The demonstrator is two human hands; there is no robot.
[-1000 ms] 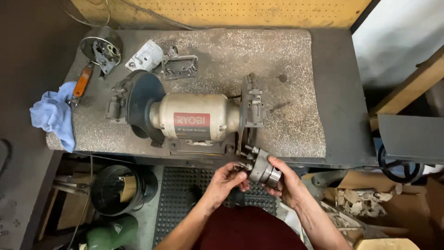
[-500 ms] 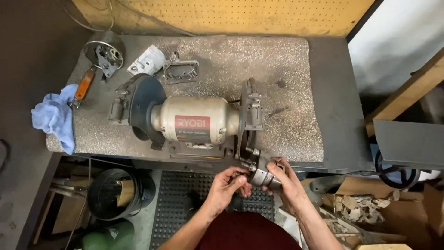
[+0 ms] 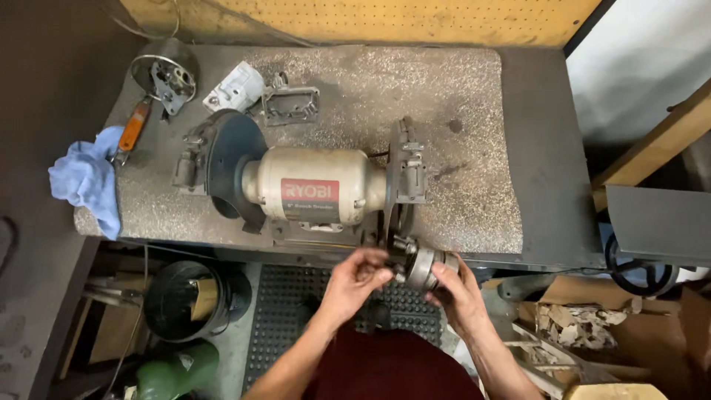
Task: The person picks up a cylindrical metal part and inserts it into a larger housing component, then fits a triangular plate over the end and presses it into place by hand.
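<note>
Small round metal part point(image 3: 424, 265), grey w/ a darker stub end pointing left toward the grinder, looks like a short cylinder w/ stepped rings; fine detail too small to tell. It sits in the air just off the front edge of the tabletop point(image 3: 474, 148), below the right end of the bench grinder point(image 3: 311, 189), close to the grinder's right-side guard but contact can't be confirmed.

Left hand point(image 3: 355, 278): fingers curled, tips pinching the left/stub end of the part. Right hand point(image 3: 455, 285): fingers wrapped round the right side of the part, thumb on top. Both closed on it, neither open.

Room & edges: the tabletop is speckled grey, front edge runs right above the hands. Right of the grinder the surface is bare speckle, then a dark strip to the right edge. Left side is busier: blue rag point(image 3: 89, 181) hanging over the left front corner, orange-handled tool point(image 3: 133, 127) beside it, round metal guard piece point(image 3: 167, 70) at back left, white part point(image 3: 235, 87) and a rectangular metal frame point(image 3: 290, 104) behind the grinder. Under the front edge: black ribbed floor mat point(image 3: 296, 296), black bucket point(image 3: 185, 300) to the left, green object point(image 3: 178, 374) lower left, cardboard & scraps point(image 3: 585, 326) lower right.
</note>
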